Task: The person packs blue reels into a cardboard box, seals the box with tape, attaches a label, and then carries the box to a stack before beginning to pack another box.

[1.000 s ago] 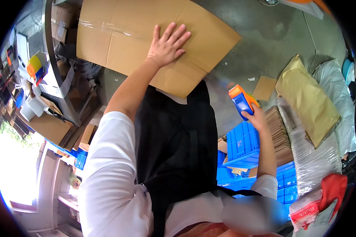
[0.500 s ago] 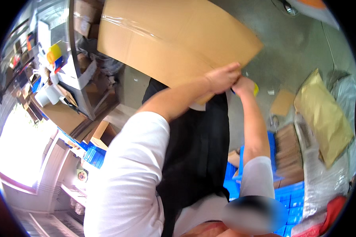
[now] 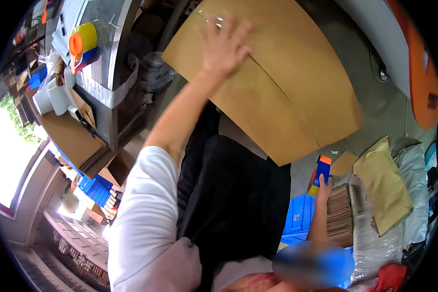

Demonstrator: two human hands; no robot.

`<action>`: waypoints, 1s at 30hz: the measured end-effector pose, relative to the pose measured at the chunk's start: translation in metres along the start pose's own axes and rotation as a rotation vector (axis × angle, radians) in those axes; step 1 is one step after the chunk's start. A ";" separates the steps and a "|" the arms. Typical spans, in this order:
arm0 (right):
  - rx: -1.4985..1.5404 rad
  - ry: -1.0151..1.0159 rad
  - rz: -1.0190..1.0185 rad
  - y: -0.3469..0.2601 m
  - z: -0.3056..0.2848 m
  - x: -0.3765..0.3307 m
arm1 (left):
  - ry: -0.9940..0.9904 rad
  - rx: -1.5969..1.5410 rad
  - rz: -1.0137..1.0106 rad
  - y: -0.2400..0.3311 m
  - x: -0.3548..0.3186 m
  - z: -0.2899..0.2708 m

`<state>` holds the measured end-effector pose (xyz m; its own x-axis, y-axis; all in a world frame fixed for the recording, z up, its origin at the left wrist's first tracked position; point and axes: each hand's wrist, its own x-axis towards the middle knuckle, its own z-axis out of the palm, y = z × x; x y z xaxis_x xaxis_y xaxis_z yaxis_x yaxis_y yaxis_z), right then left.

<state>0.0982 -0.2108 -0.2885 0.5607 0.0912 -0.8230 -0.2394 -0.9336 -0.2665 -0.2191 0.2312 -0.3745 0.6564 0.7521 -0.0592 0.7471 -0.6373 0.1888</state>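
Note:
My left hand [image 3: 224,44] lies flat, fingers spread, on the top of a brown cardboard box [image 3: 297,92], pressing on its closed flaps beside the centre seam. My right hand [image 3: 321,187] is lower, to the right of the box's near edge, gripping a blue and orange tape dispenser [image 3: 322,170]. My black apron [image 3: 228,204] hangs below the box between my arms.
A metal shelf unit [image 3: 107,73] with tape rolls and small cartons stands at left. Blue plastic crates [image 3: 301,219], a stack of flat cardboard [image 3: 340,209], a padded brown envelope [image 3: 384,190] and wrapped white bundles [image 3: 413,194] lie at right on the grey floor.
Both hands were together at the box's near edge; now my left hand has moved up onto the box top and my right hand has dropped away to the lower right with the dispenser.

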 end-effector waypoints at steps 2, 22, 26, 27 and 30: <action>-0.009 -0.021 0.045 0.010 -0.001 -0.014 | 0.130 0.402 -0.082 -0.025 0.018 -0.012; -0.737 -0.324 -1.161 -0.298 0.223 -0.176 | -0.045 -0.748 -0.689 -0.110 -0.042 -0.015; -0.893 0.062 -2.010 -0.431 0.394 -0.180 | 0.049 -0.752 -0.539 -0.091 -0.210 -0.065; -0.941 0.169 -2.028 -0.458 0.427 -0.187 | 0.010 -0.710 -0.560 -0.091 -0.248 -0.077; -0.956 0.362 -2.012 -0.501 0.495 -0.206 | 0.185 -0.575 -0.678 -0.118 -0.326 -0.124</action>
<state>-0.2896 0.4095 -0.2338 -0.3896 0.8873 0.2467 0.9112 0.4104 -0.0370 -0.5344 0.0822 -0.2556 0.0309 0.9819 -0.1870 0.7675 0.0966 0.6338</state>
